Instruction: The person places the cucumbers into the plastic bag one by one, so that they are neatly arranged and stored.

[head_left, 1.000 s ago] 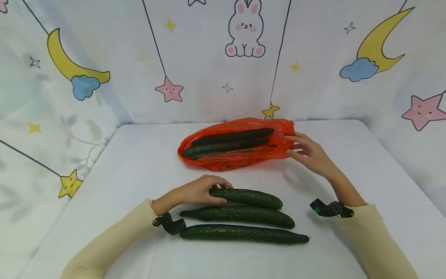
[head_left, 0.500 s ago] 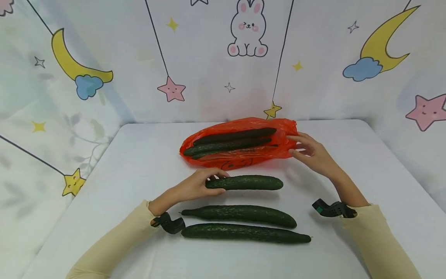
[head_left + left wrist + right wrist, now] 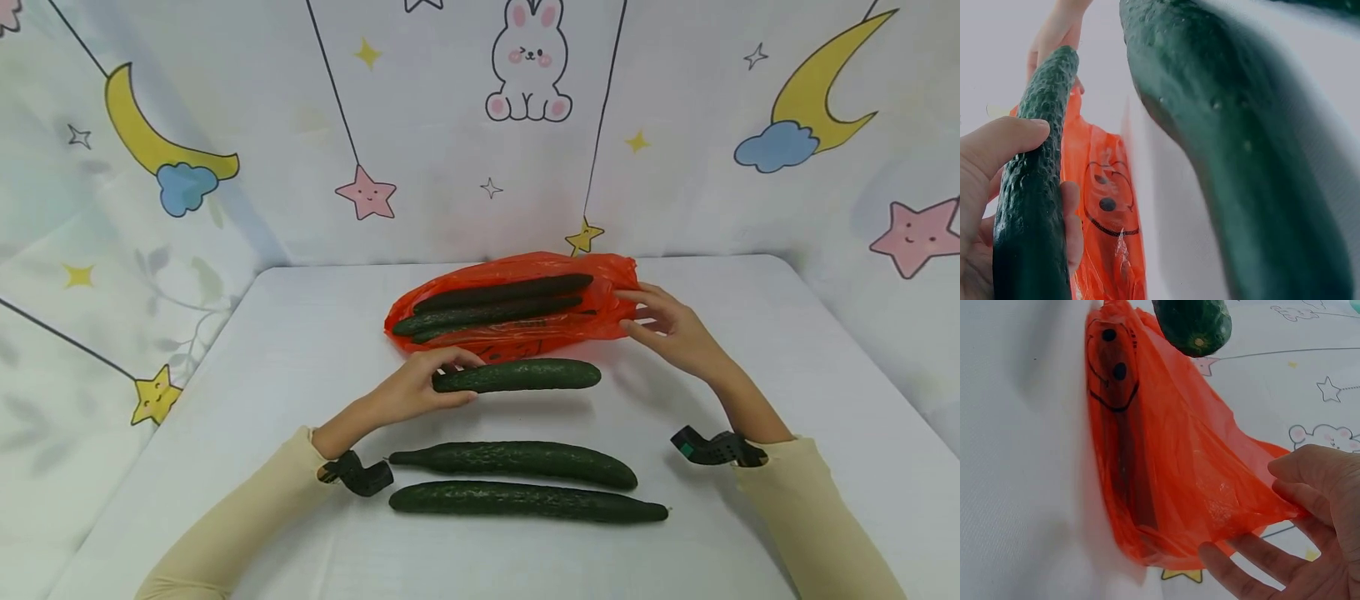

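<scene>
My left hand grips a dark green cucumber by its left end, lifted above the table just in front of the bag. In the left wrist view the thumb lies over this cucumber, with a finger showing on its other side. A red plastic bag with a printed smiling face lies behind it, several cucumbers visible inside. My right hand holds the bag's right edge, thumb and fingers apart around the film. In the right wrist view the bag stretches toward these fingers.
Two more cucumbers lie side by side nearer the front: a curved one and a straighter one. The table has a white cover. A printed cloth with moons and stars stands behind and at the sides.
The left hand has raised the cucumber from beside the other two and carried it back toward the bag, slightly left. The right hand and bag stay nearly still.
</scene>
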A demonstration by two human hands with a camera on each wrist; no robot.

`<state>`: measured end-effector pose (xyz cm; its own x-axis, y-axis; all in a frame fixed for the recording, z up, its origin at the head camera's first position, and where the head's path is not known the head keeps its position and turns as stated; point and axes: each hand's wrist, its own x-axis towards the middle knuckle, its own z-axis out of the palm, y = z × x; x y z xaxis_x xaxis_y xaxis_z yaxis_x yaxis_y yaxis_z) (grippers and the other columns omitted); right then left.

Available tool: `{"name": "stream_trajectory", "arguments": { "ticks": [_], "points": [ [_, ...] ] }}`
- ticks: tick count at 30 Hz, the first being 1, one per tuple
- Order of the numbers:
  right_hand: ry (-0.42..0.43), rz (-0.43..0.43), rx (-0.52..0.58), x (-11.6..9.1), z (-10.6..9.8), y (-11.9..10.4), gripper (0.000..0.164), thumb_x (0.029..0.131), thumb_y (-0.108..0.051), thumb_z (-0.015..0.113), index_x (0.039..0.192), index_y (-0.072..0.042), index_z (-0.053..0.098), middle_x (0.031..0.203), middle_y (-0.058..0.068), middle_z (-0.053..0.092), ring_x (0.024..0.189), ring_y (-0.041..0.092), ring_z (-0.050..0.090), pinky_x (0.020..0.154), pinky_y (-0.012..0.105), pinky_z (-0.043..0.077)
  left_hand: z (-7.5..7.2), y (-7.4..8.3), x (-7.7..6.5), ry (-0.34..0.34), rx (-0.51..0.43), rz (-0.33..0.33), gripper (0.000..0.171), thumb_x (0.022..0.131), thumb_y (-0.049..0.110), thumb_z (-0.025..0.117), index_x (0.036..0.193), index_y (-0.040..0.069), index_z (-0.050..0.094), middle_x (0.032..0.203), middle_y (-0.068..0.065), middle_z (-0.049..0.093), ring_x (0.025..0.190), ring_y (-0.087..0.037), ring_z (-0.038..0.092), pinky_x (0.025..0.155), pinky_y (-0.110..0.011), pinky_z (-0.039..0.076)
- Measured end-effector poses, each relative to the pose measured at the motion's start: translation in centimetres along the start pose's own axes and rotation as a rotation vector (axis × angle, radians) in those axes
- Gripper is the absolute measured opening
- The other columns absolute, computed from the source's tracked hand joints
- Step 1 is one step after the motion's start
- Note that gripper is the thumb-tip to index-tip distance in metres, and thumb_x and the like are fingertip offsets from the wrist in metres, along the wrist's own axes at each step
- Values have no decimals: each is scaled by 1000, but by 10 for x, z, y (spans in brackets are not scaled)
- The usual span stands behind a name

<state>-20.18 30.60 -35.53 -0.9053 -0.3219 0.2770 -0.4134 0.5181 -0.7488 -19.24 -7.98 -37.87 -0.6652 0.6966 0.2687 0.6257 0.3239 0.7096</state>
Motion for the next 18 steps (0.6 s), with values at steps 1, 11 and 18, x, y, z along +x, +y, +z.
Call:
{"name": "stream_trajectory", "arguments": {
  "ticks": [1, 11, 18],
  "points": [
    [1, 0, -1, 0, 0, 0, 45, 94, -3, 62, 137, 3, 51, 149, 23, 38, 109, 40, 57, 81, 7, 44, -1, 0, 0, 9, 1, -3, 38, 85, 16, 77, 121, 10, 64, 117, -1, 67, 103, -17, 61, 85, -35, 52],
    [4, -28, 4, 1, -1, 1, 44, 93, -1, 61, 136, 5, 52, 146, 23, 41, 106, 42, 57, 81, 8, 45, -9, -5, 8, 145, 35, -2, 41, 83, 16, 79, 121, 9, 65, 117, -4, 68, 105, -19, 61, 89, -38, 50],
    [4, -34, 4, 1, -2, 2, 44, 93, 0, 61, 135, 7, 52, 146, 24, 41, 106, 41, 58, 80, 8, 46, -13, -13, 15, 214, 48, -21, 42, 82, 13, 79, 122, 7, 65, 118, -6, 68, 106, -21, 62, 90, -40, 50]
  ]
}}
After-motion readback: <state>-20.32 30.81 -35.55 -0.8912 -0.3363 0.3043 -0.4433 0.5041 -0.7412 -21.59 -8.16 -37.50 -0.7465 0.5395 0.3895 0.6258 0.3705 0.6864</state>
